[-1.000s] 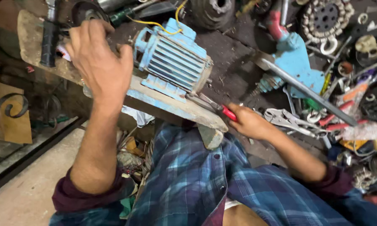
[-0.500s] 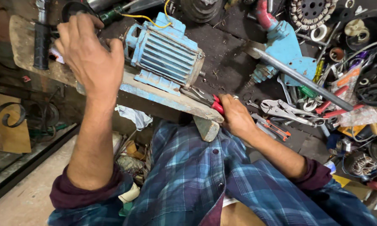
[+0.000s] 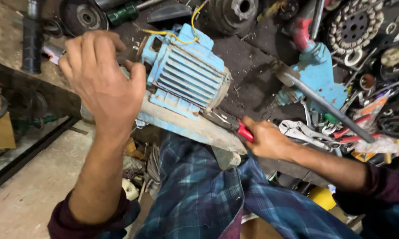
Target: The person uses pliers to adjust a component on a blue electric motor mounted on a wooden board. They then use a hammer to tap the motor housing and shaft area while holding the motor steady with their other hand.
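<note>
Left hand (image 3: 103,75) loosely curled, grasp unclear, at blue electric motor (image 3: 186,73) left end; right hand (image 3: 266,139) grips red-handled pliers (image 3: 232,124) at motor's right end.

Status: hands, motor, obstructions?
Left hand on blue motor end. Right hand grips red-handled pliers at its base. Loose tools crowd the right.
</note>
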